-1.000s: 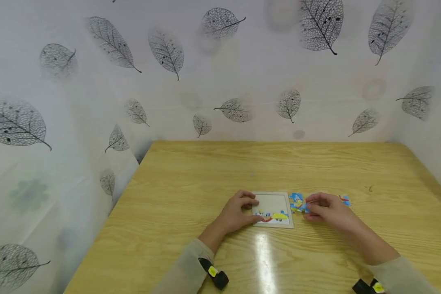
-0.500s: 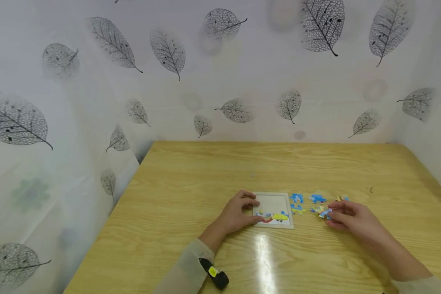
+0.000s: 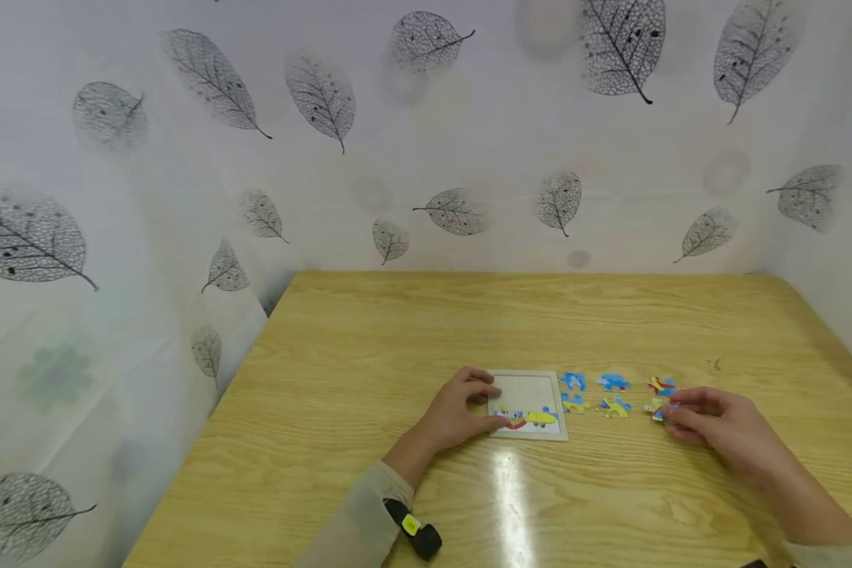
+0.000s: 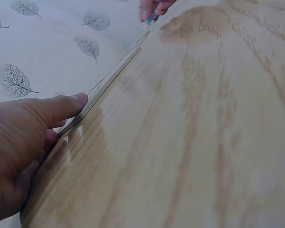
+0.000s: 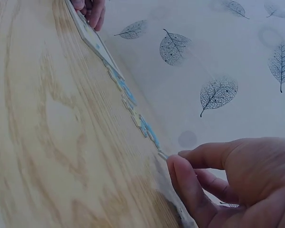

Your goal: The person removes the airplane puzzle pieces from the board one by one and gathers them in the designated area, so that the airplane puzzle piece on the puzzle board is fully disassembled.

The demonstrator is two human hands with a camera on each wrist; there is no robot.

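Note:
A square jigsaw puzzle board (image 3: pixel 525 386) with a pale frame lies on the table, with some yellow, red and white picture pieces along its near side. My left hand (image 3: pixel 457 406) grips the board's left side, thumb over the frame, as the left wrist view also shows. To the right of the board, loose puzzle pieces (image 3: pixel 614 408) in blue and yellow lie in two rows. At the right end of the near row, my right hand (image 3: pixel 724 426) pinches a puzzle piece (image 3: pixel 656 409) between thumb and fingers. The right wrist view shows only its thin edge (image 5: pixel 162 154).
The wooden table (image 3: pixel 369 339) extends around the board and pieces. Behind it and at the sides hangs a pale sheet (image 3: pixel 497 158) printed with dark leaves. A black strap device (image 3: pixel 415 530) sits on the left sleeve.
My right hand has moved rightward along the near row, from beside the board to the far-right piece. The pieces it covered now show, spread apart. My left hand stays on the board.

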